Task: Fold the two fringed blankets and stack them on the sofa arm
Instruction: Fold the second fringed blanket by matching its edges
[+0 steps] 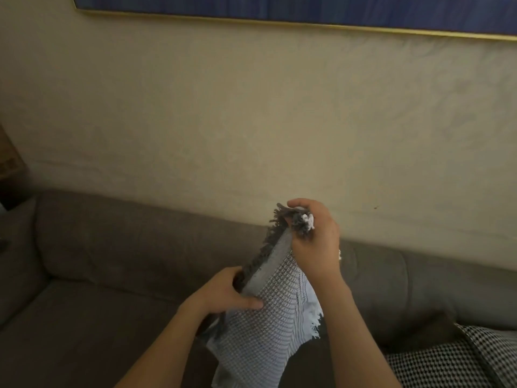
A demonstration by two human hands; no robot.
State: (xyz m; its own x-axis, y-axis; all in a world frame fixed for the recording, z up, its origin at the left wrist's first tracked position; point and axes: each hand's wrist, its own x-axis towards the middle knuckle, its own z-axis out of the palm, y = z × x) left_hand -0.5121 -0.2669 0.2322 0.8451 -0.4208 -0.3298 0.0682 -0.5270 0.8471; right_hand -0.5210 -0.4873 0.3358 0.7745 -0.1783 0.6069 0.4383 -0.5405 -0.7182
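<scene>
The grey-and-white woven blanket [268,326] is held in the air in front of the person, above the seat of the brown sofa [112,247]. Both hands grip its upper edge, which runs diagonally from lower left to upper right.

Right hand [316,239]: it is the higher of the two. Its fingers [299,203] are curled over the top corner of the blanket and bunch the fabric there. The dark fringe [272,219] sticks out to the left of the grip, and a small white tuft shows inside it.

Left hand [223,289]: it is lower and to the left. It pinches the same edge, with the thumb lying flat on the near face of the weave and the other fingers hidden behind the fabric.

The edge between the hands is taut. The rest of the blanket hangs down between the forearms and runs out of view at the bottom. A short white fringe shows on its right side.

A black-and-white checked fabric [453,359] lies on the sofa at the lower right, well apart from both hands. It cannot be determined whether this is a blanket.

Behind the sofa is a beige wall [251,107]. A gold-framed blue picture [279,9] hangs at the top.
</scene>
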